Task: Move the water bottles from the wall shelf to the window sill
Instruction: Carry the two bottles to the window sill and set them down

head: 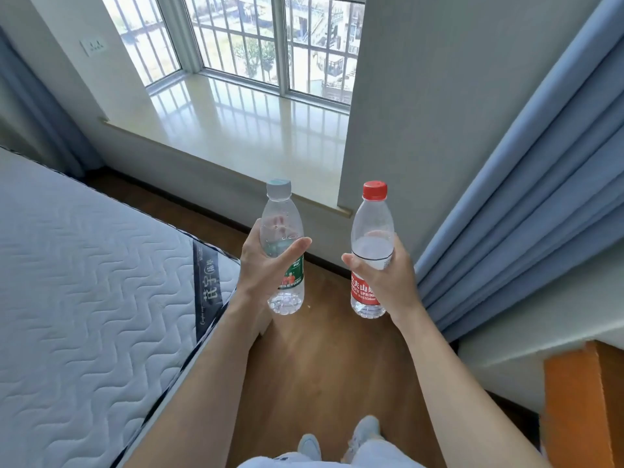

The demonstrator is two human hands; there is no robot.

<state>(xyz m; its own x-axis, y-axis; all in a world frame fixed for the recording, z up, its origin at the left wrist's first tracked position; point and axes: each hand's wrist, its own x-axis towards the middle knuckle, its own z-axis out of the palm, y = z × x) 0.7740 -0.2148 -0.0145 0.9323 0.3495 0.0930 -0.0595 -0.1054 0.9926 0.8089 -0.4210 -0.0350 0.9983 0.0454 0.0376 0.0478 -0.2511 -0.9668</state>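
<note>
The left hand (261, 268) holds a green-label bottle (282, 228) upright just left of the picture's middle, its fingers (292, 250) curled round the bottle's waist, the thumb lying across the front. The right hand (393, 280) grips a red-label bottle (371, 243) at about 3 o'clock from the first, fingers wrapped round the body above the label. The two bottles stand near each other but apart, both over the wooden floor (320, 359). The green-label one has a pale blue cap, the other a red cap (each looks partly filled with clear water).

The window sill (243, 130), pale and glossy, lies at 11 o'clock from the hands, well beyond the bottles, under a barred window (256, 38). A quilted mattress (84, 265) fills the 9 o'clock side. A blue curtain (526, 197) hangs at 3 o'clock, and an orange block of furniture (580, 400) sits at 4 o'clock. Light shoes (337, 440) show at 6 o'clock.
</note>
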